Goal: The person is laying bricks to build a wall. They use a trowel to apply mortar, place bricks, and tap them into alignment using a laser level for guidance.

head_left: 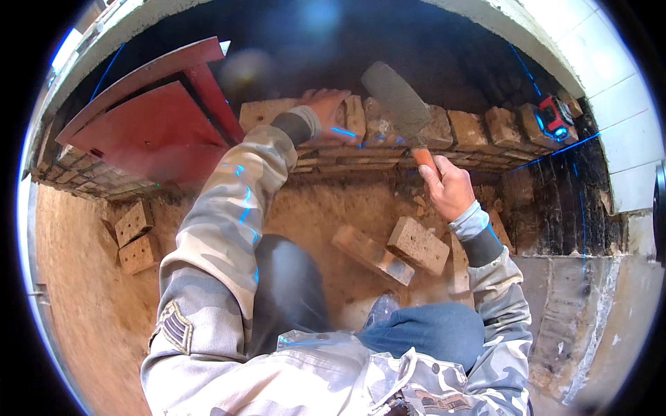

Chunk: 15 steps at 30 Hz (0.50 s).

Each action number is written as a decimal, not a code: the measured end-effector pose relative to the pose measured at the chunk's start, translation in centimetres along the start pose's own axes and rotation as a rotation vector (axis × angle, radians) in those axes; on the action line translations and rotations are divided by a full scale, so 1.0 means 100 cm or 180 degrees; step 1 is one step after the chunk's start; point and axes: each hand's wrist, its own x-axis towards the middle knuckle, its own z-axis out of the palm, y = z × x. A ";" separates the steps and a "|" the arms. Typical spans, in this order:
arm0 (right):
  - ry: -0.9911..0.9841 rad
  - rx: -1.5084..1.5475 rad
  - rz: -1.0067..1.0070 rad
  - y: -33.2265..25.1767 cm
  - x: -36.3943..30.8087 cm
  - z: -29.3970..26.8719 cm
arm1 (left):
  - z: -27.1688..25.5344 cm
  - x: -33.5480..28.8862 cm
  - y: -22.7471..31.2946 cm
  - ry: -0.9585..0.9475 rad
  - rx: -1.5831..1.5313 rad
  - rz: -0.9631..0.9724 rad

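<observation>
My right hand (pixel 449 188) is closed round the orange handle of a mason's trowel (pixel 401 100). Its grey blade points up and away over the top course of a low brick wall (pixel 409 154). At the middle of that wall, my left hand (pixel 325 111) grips a brick (pixel 354 119) on the top course, fingers curled over its far side. Left of this hand lies another pale brick (pixel 266 113). Blue laser light falls across the wall top and my left sleeve.
A red metal panel (pixel 156 121) leans at the left end of the wall. A red laser level (pixel 553 119) stands on the right end. Loose bricks (pixel 418 245) lie on the dusty floor near my knees, with more bricks (pixel 139 254) at left. White tiles (pixel 596 55) cover the right wall.
</observation>
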 end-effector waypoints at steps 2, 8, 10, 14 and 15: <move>-0.0027 -0.0089 -0.0036 -0.004 -0.002 0.007 | -0.004 -0.002 0.001 -0.0056 -0.0001 -0.0027; -0.0026 -0.0428 -0.0217 0.006 -0.001 0.020 | -0.003 0.001 0.004 -0.0084 0.0102 -0.0235; 0.0160 -0.0267 -0.0206 0.006 -0.004 0.021 | 0.001 0.003 -0.001 0.0095 0.0039 -0.0139; -0.0368 -0.0657 0.0103 0.021 -0.017 0.029 | -0.006 0.002 0.008 -0.0047 -0.0184 -0.0199; -0.0205 -0.0468 -0.0014 0.018 -0.017 0.028 | -0.007 0.000 0.009 -0.0049 -0.0183 -0.0255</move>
